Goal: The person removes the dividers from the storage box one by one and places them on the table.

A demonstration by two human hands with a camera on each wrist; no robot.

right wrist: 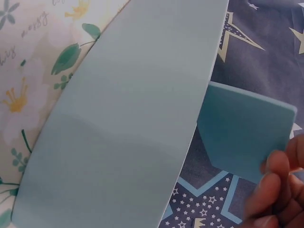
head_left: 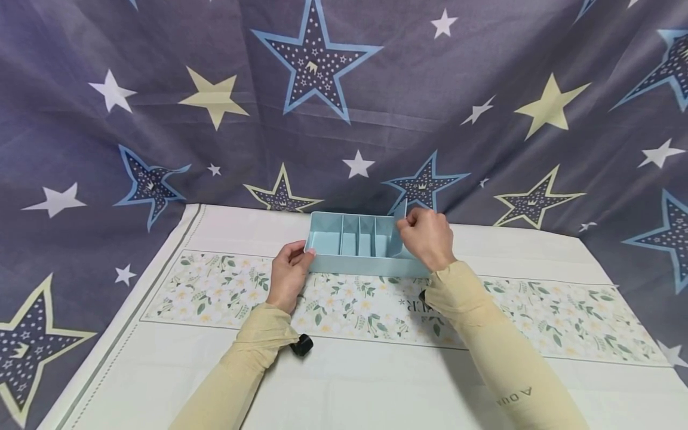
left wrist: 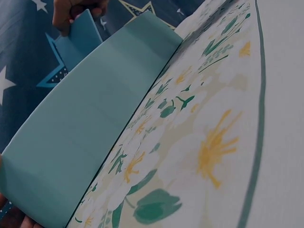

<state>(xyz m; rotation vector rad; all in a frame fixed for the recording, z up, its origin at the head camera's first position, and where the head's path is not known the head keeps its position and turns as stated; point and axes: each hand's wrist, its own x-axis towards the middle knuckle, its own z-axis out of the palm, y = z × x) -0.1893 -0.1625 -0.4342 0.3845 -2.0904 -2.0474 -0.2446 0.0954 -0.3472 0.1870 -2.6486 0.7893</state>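
Note:
A light blue organizer box [head_left: 360,264] with upright partitions sits on the table. My left hand [head_left: 289,272] grips its left end, the thumb at the front corner. In the left wrist view those fingers [left wrist: 14,219] show only at the lower left edge. At the box's right part, my right hand [head_left: 428,236] pinches a loose blue divider [right wrist: 247,128] by its edge. The divider stands partly above the box's rim. Its lower edge is hidden by the front wall in both wrist views, so I cannot tell whether it is seated.
A white tablecloth [head_left: 371,382] with a floral band [head_left: 215,292] covers the table. Behind it hangs a dark curtain [head_left: 226,155] printed with stars, close to the box's back side. A small black device [head_left: 302,345] is at the left wrist.

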